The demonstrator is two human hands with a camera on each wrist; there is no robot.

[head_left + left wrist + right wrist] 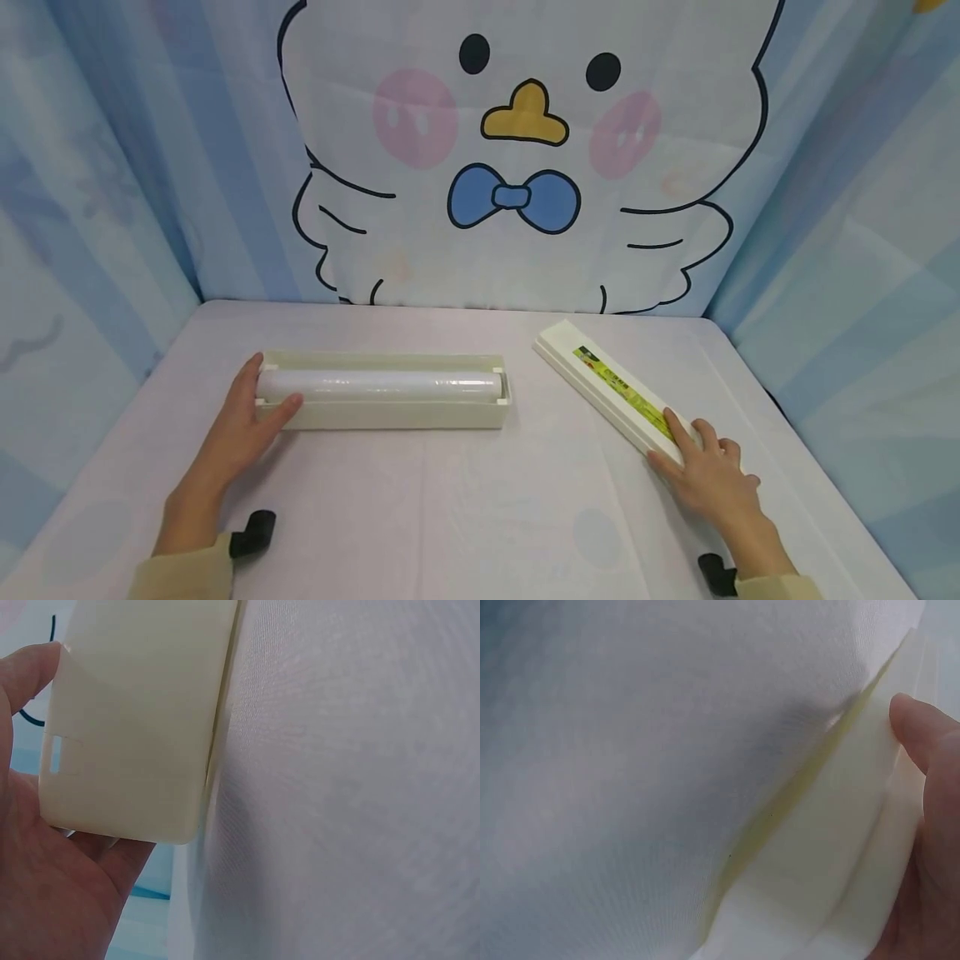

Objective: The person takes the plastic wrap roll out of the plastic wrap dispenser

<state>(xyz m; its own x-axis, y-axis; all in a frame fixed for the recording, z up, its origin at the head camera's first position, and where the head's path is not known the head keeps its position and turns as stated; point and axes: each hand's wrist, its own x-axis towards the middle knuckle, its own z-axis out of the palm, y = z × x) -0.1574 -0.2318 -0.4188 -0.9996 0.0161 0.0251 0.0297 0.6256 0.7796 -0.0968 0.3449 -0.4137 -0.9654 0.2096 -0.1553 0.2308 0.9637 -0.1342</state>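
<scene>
On the left of the table in the head view lies an open cream plastic box (397,416) with a roll of clear cling film (382,384) inside. My left hand (243,421) grips its left end, thumb at the front rim and fingers behind. The left wrist view shows the box's side (139,727) close up, with a small slot near its end. At the right, a long cream lid (600,377) with a yellow-green label lies slanted. My right hand (708,475) holds its near end, thumb along the side edge, as the right wrist view of the lid (817,847) also shows.
A white cloth (465,508) covers the table. Blue and white curtains (862,275) hang at both sides, and a backdrop (525,258) with a cartoon figure stands behind the table's far edge. A black wrist mount (253,533) juts out from the left sleeve.
</scene>
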